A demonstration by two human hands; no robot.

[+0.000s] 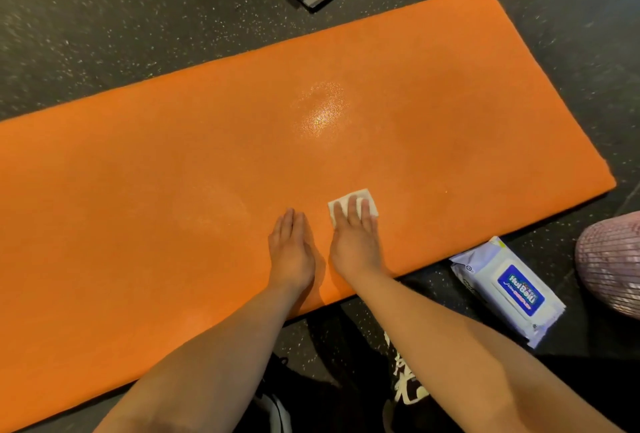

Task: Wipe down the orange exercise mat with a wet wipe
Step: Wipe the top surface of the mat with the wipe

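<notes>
The right hand (355,238) lies flat with straight fingers pressed together on the folded wet wipe (367,195), which sits on the near part of the orange mat (173,172). The left hand (291,249) rests flat just beside it, palm on the mat, and holds nothing. I think the wipe may slip out or crumple under the fingers, because nothing pinches it. The wipe is small against the mat, so parts could be missed; only one shiny wet patch (320,110) shows, farther out. The mat may also slide on the floor (104,34) if the push is strong. The pack of wipes (509,288) lies near the mat's edge.
</notes>
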